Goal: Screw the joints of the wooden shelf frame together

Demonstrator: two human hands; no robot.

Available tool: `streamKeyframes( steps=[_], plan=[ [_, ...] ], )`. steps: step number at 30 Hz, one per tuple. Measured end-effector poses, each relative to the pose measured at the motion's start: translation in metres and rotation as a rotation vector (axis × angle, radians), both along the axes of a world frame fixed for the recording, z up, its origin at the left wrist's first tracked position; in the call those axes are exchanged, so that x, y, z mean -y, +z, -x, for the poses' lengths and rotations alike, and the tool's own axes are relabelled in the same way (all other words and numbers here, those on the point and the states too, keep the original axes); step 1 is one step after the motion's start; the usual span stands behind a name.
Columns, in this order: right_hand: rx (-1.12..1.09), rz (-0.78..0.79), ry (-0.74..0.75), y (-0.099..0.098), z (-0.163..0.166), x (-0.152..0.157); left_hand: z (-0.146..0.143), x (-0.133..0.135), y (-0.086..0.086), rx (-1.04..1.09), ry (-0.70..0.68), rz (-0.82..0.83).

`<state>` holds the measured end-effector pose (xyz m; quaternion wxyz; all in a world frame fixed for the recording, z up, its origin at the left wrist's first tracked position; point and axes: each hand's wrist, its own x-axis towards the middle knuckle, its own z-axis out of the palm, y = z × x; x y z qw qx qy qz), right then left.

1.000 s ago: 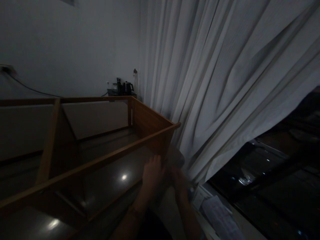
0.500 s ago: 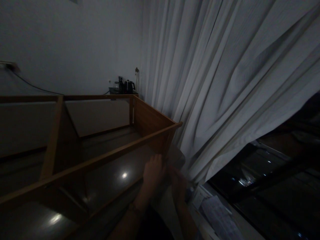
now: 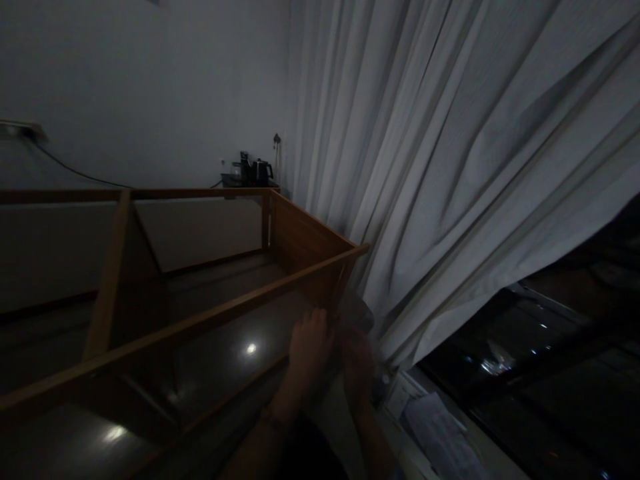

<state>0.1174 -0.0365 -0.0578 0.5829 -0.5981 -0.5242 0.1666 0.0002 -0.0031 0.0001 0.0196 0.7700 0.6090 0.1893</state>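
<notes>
A large brown wooden frame (image 3: 235, 310) with a crossbar fills the left and middle of the dim view. My left hand (image 3: 310, 343) is by the lower part of its right-hand corner, back of the hand up, fingers curled. What those fingers close on is hidden behind them. Close beside it on the right, my right hand (image 3: 357, 363) is dark and smeared by motion. Whether it holds anything I cannot tell. Just beyond both hands lies a dull greyish shape (image 3: 357, 310) near the corner, too dark to name.
A pale curtain (image 3: 400, 167) hangs along the right, close to the frame's corner. Papers (image 3: 440, 427) lie at the lower right by a dark window (image 3: 530, 373). A black kettle (image 3: 261, 172) stands behind the frame. A cable (image 3: 83, 172) runs along the wall.
My right hand has turned slightly and its fingers have shifted beside the left. My left hand stays at the corner. The whole view has shifted a little.
</notes>
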Motion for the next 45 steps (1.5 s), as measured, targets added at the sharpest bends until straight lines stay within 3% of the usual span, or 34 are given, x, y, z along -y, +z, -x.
streamKeyframes(
  steps=[10,17,26,37,45],
  plan=[
    [0.138,-0.005,0.011,-0.004,-0.021,-0.004,0.0,-0.001,-0.003,0.014,0.004,-0.032],
    [0.428,-0.038,0.003,-0.008,-0.03,-0.005,0.0,0.0,-0.002,0.016,0.008,-0.015],
    [0.095,0.049,-0.037,-0.005,-0.012,0.002,-0.001,-0.001,0.0,0.026,0.005,-0.009],
    [0.095,-0.06,-0.086,-0.01,-0.013,-0.001,0.0,-0.001,0.0,0.016,-0.001,-0.013],
    [-0.074,0.001,-0.117,-0.004,-0.007,-0.01,-0.001,0.0,-0.001,0.006,0.005,-0.038]
  ],
)
